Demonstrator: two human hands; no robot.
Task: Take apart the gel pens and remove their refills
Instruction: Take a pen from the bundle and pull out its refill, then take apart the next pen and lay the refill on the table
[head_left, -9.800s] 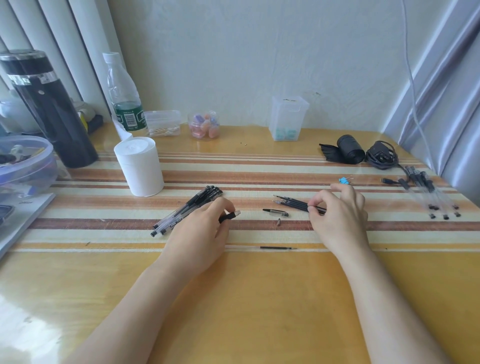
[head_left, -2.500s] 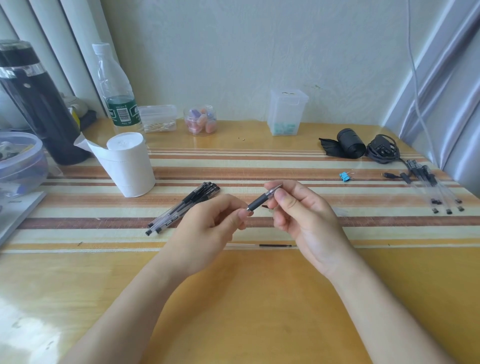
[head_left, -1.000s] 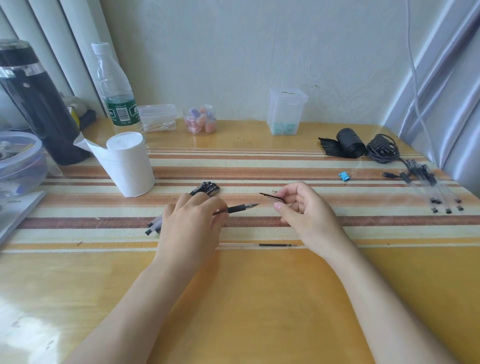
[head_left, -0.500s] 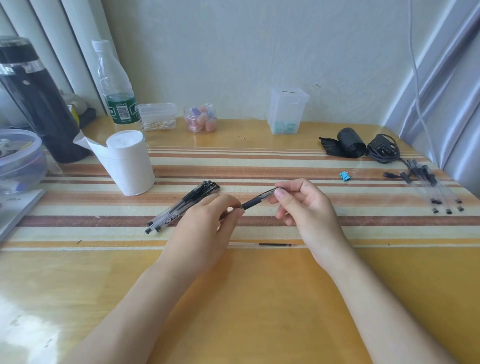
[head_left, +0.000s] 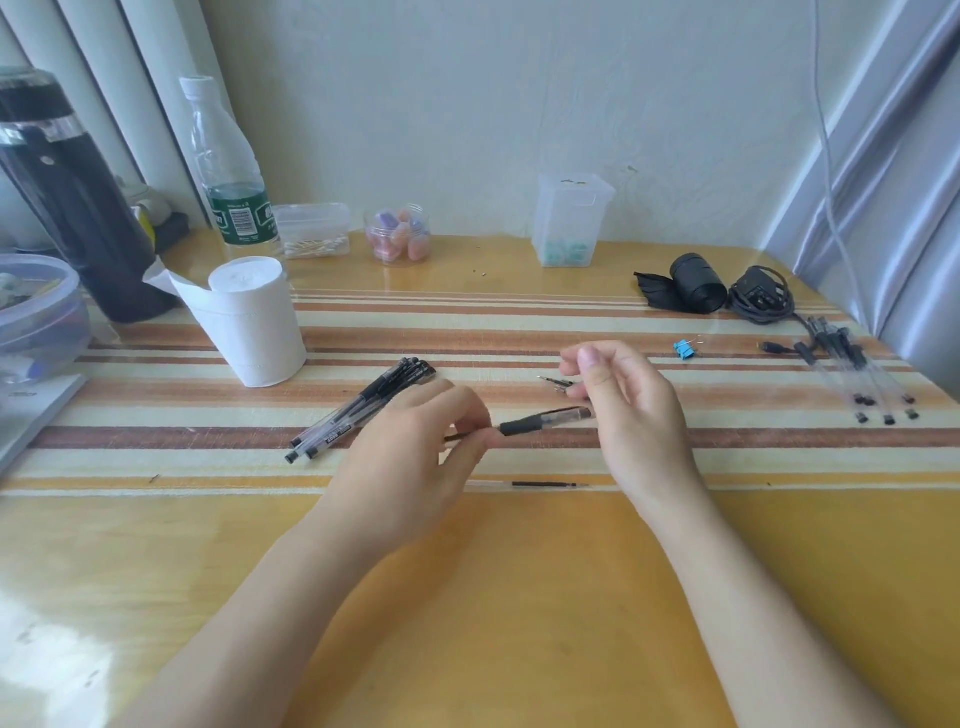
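While a loose refill (head_left: 540, 484) lies nearest us on the table (head_left: 519, 597), our left hand (head_left: 410, 467) pinches the gel pen (head_left: 530, 424) at its black grip and our right hand (head_left: 628, 415) grips the clear barrel with its lower fingers; we judge it best to steady the barrel and draw its refill straight out. Half a second ago the pen slanted upward; now it sits level, right thumb lifted, unopened pens (head_left: 363, 410) beyond.
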